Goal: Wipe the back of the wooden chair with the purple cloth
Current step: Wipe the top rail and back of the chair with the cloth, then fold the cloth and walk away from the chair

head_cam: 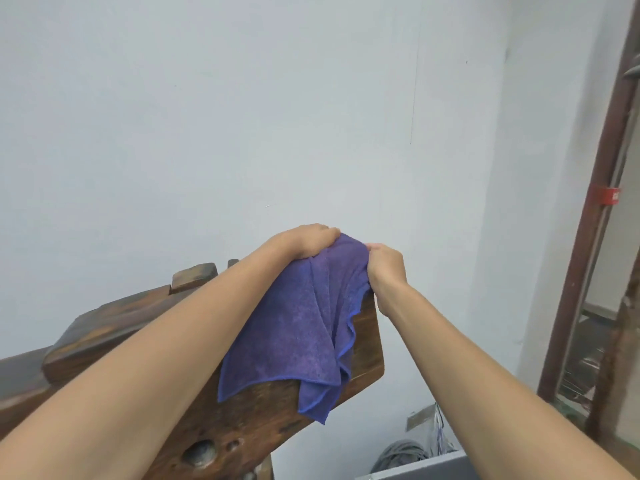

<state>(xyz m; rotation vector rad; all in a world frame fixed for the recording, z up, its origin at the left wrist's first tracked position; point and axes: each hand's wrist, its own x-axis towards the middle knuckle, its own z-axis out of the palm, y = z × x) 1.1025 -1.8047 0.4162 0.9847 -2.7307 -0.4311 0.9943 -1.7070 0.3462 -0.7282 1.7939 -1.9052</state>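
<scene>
White wall behind. I saw the purple cloth [311, 323] draped over the wooden chair [367, 344] back's top, left hand [304, 240] and right hand [386, 268] both clutching it. Wiping under way, I judged; next needed a downward stroke.

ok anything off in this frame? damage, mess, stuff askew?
Mostly fine. Both hands, left hand and right hand, hold the purple cloth bunched over the wooden chair back. The wood has a round hole and pits low down.
</scene>
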